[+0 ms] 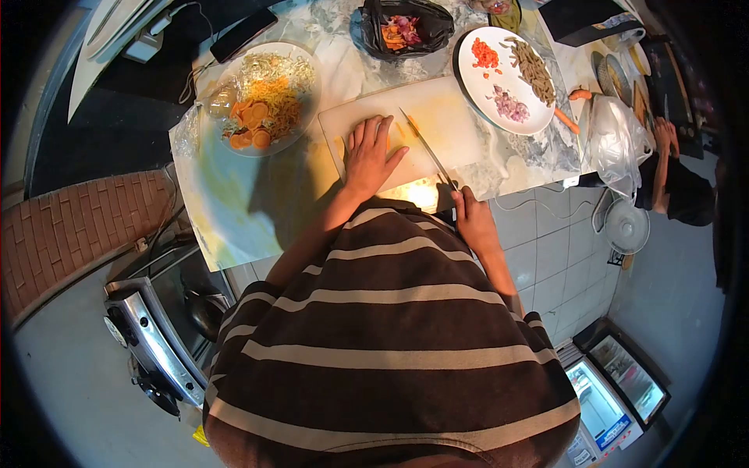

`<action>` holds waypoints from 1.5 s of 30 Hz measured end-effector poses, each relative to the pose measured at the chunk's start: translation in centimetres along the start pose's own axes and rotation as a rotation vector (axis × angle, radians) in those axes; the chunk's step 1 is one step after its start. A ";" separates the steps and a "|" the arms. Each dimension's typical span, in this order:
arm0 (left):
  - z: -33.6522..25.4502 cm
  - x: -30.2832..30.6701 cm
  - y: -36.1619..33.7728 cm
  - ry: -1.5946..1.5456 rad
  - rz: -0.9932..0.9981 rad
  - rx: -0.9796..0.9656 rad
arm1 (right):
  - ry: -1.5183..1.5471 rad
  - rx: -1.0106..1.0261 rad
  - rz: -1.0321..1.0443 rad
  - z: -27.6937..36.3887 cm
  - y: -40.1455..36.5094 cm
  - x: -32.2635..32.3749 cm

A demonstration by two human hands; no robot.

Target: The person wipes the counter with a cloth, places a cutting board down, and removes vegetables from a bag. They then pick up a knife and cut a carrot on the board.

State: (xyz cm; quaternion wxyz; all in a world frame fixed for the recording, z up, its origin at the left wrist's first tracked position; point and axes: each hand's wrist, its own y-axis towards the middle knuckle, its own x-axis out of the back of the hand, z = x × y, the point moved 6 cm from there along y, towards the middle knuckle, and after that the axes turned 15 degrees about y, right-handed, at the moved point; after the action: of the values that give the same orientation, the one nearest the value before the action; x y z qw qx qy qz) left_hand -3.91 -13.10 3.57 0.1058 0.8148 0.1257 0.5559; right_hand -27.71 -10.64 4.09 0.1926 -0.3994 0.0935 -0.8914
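Note:
My left hand (pixel 370 158) lies on the left half of a white cutting board (pixel 449 136), its fingers spread. In my right hand (pixel 474 218), at the table's near edge, is the handle of a knife (pixel 431 150). The blade reaches over the board and points up and left. Orange stains mark the board around the blade. To the left stands a round plate (pixel 300 132) with sliced carrots (pixel 253 125) and shredded vegetables. An oval white plate (pixel 472 90) to the right bears chopped red pieces (pixel 484 53), chopped onion (pixel 509 105) and green-brown strips (pixel 532 72).
A black plastic bag (pixel 433 19) with scraps stands behind the board. At the right are a clear plastic bag (pixel 612 132) and a whole carrot (pixel 566 120). A phone (pixel 243 35) lies back left. Another person (pixel 679 183) works at the far right.

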 end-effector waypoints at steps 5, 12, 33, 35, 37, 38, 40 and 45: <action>-0.5 -1.0 1.2 0.062 0.049 -0.027 | 0.176 -0.012 0.045 1.2 0.4 -0.6; -0.4 -1.7 2.0 0.057 0.008 -0.018 | 0.330 -0.088 0.065 0.8 0.6 -0.5; 0.2 1.3 2.6 0.042 -0.098 -0.080 | 0.269 -0.074 0.063 1.7 1.1 -1.2; -0.6 1.4 1.4 -0.007 -0.080 -0.142 | 0.269 -0.083 0.070 1.7 1.1 -1.4; -0.5 0.6 0.2 -0.003 -0.056 -0.157 | 0.280 -0.062 0.066 1.5 1.1 -1.5; -0.6 0.3 -0.3 0.011 -0.058 -0.188 | 0.279 -0.064 0.067 1.4 1.1 -1.6; -0.7 0.2 -0.5 0.021 -0.061 -0.217 | 0.229 -0.036 0.048 1.5 1.2 -1.5; -0.5 -0.4 -0.3 0.061 -0.019 -0.238 | 0.194 -0.017 0.020 1.7 1.1 -1.6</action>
State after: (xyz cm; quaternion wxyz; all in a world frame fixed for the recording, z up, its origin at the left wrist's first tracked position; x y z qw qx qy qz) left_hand -4.54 -12.92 3.26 0.2034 0.7781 0.0699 0.5902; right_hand -25.18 -10.96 3.82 0.1880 -0.3119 0.1234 -0.9231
